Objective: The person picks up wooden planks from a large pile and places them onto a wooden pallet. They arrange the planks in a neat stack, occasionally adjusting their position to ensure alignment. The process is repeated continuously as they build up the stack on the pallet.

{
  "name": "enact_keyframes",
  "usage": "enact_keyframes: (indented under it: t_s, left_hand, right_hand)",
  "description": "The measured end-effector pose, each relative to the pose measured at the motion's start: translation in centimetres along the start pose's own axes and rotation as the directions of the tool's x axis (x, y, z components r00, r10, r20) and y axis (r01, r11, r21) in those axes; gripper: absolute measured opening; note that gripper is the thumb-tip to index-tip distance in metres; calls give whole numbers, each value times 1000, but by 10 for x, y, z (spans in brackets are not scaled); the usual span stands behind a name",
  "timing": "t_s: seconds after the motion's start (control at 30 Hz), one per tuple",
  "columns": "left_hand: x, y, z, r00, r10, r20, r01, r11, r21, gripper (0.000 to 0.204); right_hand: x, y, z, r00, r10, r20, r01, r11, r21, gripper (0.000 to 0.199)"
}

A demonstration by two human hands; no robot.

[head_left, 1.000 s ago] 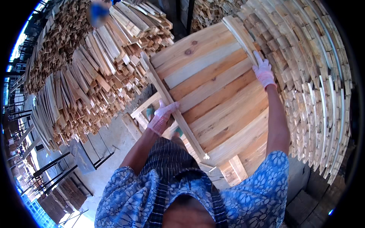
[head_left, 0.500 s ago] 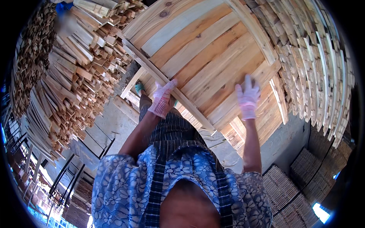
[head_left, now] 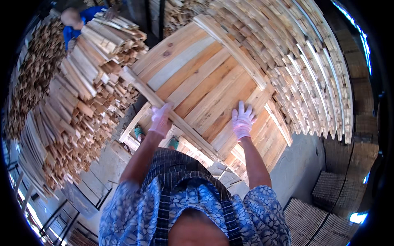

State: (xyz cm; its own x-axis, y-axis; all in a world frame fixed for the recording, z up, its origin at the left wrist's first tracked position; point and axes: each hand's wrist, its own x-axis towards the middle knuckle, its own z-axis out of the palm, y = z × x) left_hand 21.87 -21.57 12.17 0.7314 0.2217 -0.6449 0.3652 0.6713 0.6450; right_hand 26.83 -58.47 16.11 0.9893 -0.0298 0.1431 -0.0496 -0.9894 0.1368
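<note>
A wide wooden panel [head_left: 205, 96] lies tilted in front of me, made of pale and orange boards side by side with thicker strips along two edges. My left hand [head_left: 161, 119], in a white-pink knit glove, is closed on the near-left edge strip [head_left: 186, 128] of this panel. Some of its fingers are hidden. Flat on the boards near the panel's right corner rests my gloved right hand [head_left: 243, 121], fingers spread. Beneath the upper panel, more boarded wood [head_left: 266, 141] shows at the lower right, with another framed part [head_left: 139, 119] at the left.
Loose wood strips form a big heap [head_left: 78, 110] on the left. Tall stacked boards [head_left: 283, 69] rise close on the right. A person in blue [head_left: 84, 18] is behind the heap. Ribbed stacks [head_left: 305, 221] stand lower right on the grey floor [head_left: 295, 160].
My view has shifted, showing more of the person in blue. The left hand now sits closed on the edge strip. My right hand, blurred before, rests on the boards.
</note>
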Motion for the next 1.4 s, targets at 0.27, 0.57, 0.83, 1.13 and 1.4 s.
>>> enact_keyframes:
  t_s: [0.27,0.57,0.83,1.13,1.4]
  left_hand:
    - [-40,17,23,982,185,29,-186,947,260,74]
    - [-46,91,73,988,122,-97,-86,945,314,62]
    - [-61,-14,-149,988,110,105,-57,907,-418,45]
    - [-100,-1,-277,846,-95,-525,-25,976,-216,42]
    - [-105,101,-471,493,232,-839,53,954,295,49]
  right_hand:
    - [-45,-78,-120,818,-509,268,191,680,708,79]
    - [-22,-139,-143,813,-482,327,323,840,435,84]
    - [-21,-129,-81,853,-488,183,449,866,219,75]
    - [-31,-186,-103,780,-626,18,612,768,186,64]
    - [-91,-493,-86,-14,-983,183,642,132,755,50]
